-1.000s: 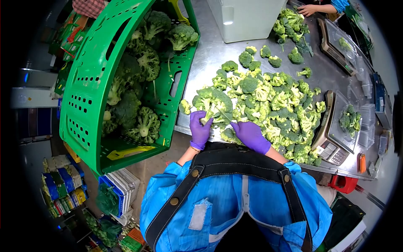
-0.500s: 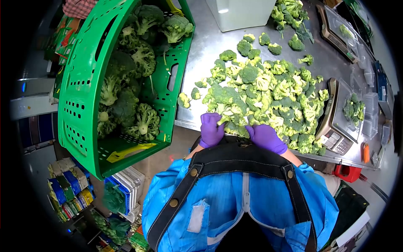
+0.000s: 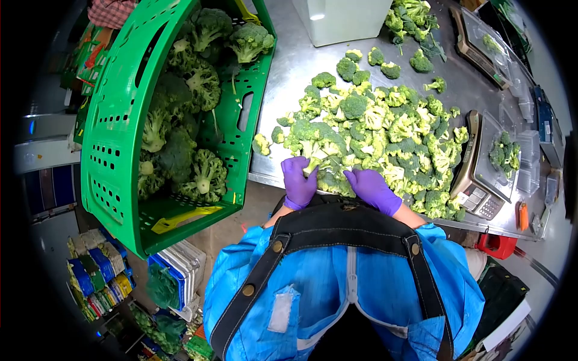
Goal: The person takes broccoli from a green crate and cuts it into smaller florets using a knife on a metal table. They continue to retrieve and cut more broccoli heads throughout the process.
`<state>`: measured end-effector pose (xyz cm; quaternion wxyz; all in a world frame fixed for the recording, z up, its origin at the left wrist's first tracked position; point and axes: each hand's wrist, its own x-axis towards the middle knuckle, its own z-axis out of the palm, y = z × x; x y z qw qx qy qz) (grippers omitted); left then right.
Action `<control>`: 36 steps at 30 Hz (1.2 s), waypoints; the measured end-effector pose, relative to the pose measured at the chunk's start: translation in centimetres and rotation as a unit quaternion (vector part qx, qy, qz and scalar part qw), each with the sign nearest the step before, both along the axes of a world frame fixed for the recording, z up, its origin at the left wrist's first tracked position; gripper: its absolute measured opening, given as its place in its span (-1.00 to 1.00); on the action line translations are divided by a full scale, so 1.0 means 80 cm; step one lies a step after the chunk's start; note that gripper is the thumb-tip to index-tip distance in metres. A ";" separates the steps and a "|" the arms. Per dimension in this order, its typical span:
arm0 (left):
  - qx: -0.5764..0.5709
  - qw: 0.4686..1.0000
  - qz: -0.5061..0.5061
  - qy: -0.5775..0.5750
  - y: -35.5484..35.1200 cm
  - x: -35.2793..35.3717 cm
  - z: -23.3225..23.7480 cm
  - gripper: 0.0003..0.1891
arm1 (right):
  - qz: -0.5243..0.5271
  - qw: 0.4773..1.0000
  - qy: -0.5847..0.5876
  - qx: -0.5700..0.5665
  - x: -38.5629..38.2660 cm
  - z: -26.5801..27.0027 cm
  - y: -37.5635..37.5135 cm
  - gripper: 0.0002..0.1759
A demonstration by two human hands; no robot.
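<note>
A wide pile of cut broccoli florets [image 3: 385,126] lies on the metal table [image 3: 289,66]. At the pile's near left edge my left hand [image 3: 299,182], in a purple glove, has its fingers closed on the stem of a broccoli head [image 3: 319,139] whose crown points away from me. My right hand [image 3: 374,189], also gloved in purple, is just right of it at the pile's near edge. Its fingers are curled with the thumb toward the left hand; whatever lies between them is too small to make out.
Left of the table stands a tilted green crate [image 3: 114,150] with whole broccoli heads [image 3: 208,174]. A pale bin [image 3: 349,21] is at the back. On the right are a scale [image 3: 484,180], another scale [image 3: 478,48], clear trays [image 3: 528,162] and an orange-handled tool [image 3: 523,216].
Both hands have moved slightly left, and the broccoli head at the left hand is tilted differently, with more of its stem showing. The whole view has shifted a little.
</note>
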<state>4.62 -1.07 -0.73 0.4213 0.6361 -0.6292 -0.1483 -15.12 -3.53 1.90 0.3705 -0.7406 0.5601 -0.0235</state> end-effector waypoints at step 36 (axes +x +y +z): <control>0.137 0.966 -0.006 0.217 0.002 0.086 -0.028 -0.65 | -0.194 0.920 -0.299 0.165 0.011 0.042 -0.034 -0.70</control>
